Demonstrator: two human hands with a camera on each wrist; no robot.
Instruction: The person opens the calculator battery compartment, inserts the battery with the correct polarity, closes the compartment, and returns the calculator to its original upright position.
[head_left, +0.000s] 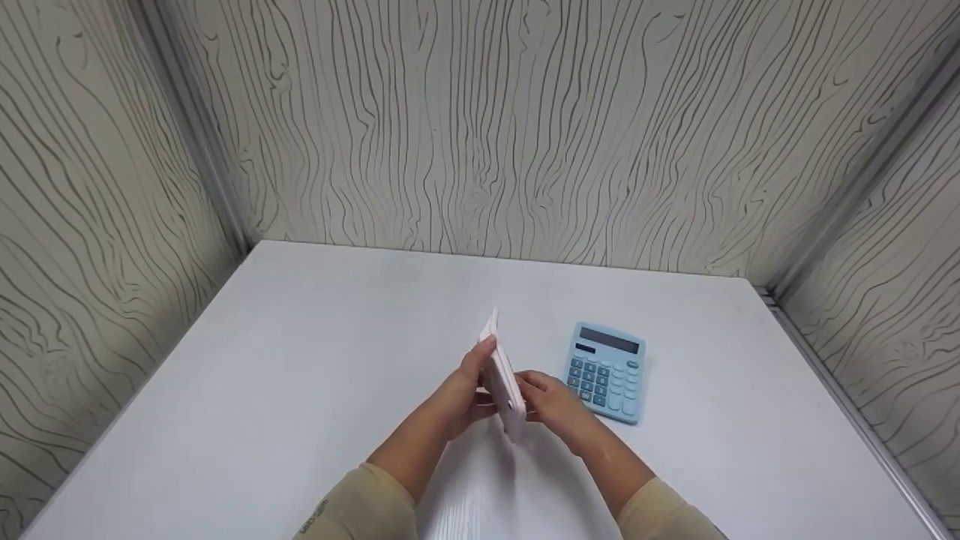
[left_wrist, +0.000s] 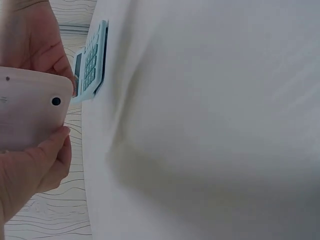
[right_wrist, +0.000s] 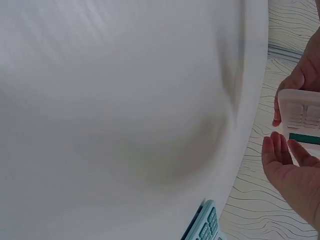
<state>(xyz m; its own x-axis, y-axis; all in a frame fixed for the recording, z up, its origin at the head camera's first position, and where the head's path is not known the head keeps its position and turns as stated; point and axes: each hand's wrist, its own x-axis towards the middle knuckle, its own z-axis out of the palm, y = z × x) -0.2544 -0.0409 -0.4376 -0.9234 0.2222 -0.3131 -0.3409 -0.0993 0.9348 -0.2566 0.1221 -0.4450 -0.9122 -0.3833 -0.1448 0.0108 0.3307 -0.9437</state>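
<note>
A pale pink calculator (head_left: 504, 382) is held up on edge above the white table. My left hand (head_left: 461, 397) grips it, with the thumb (left_wrist: 50, 144) lying on its back. That back carries a round dark spot (left_wrist: 56, 101). In the right wrist view the front of the pink calculator (right_wrist: 302, 112) shows pale keys and a dark green strip (right_wrist: 305, 138). My right hand (head_left: 559, 409) is at its key side. The right fingers (right_wrist: 274, 147) are loosely bent beside it, and the thumb is near the strip. Whether they press on it is hard to tell.
A light blue calculator (head_left: 607, 371) lies face up on the white table (head_left: 337, 337), just right of my right hand. Wood-grain patterned walls (head_left: 465, 135) enclose the table at the back and sides. Grey metal rails (head_left: 847, 180) run along the corners.
</note>
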